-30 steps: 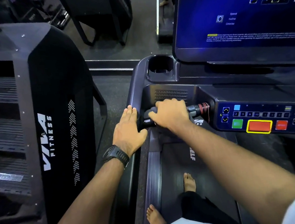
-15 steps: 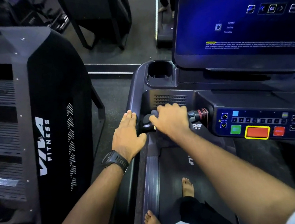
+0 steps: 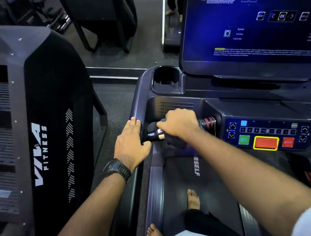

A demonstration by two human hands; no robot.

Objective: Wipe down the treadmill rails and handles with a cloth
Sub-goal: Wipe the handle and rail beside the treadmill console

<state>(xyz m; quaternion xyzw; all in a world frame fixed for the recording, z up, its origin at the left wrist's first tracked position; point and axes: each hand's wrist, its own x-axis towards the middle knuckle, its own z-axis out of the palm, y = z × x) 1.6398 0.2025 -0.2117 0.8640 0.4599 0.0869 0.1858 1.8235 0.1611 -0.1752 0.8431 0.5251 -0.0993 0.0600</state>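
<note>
Treadmill, left front corner.

- Right hand [image 3: 179, 124]: curled over the short front handle [image 3: 153, 135], clenched round the bar with a dark cloth [image 3: 174, 143] trapped under the palm. One fold hangs below the bar.
- Change over the last second: very little travel. The right hand has eased slightly along the bar, and a pale band [image 3: 161, 136] near the handle's left end now shows beside the knuckles. This reads as a short rubbing stroke, not a move to a new part.
- Left hand [image 3: 131, 144]: flat, fingers straight, resting on the left rail [image 3: 139, 96] just beside the handle. It holds nothing and has not shifted; it looks like a brace.
- Coiled red cord [image 3: 210, 122] sits at the handle's right end, close to the wrist.

Judgement: this handle is mid-wipe. The rail under the left hand looks not yet reached by the cloth.
</note>
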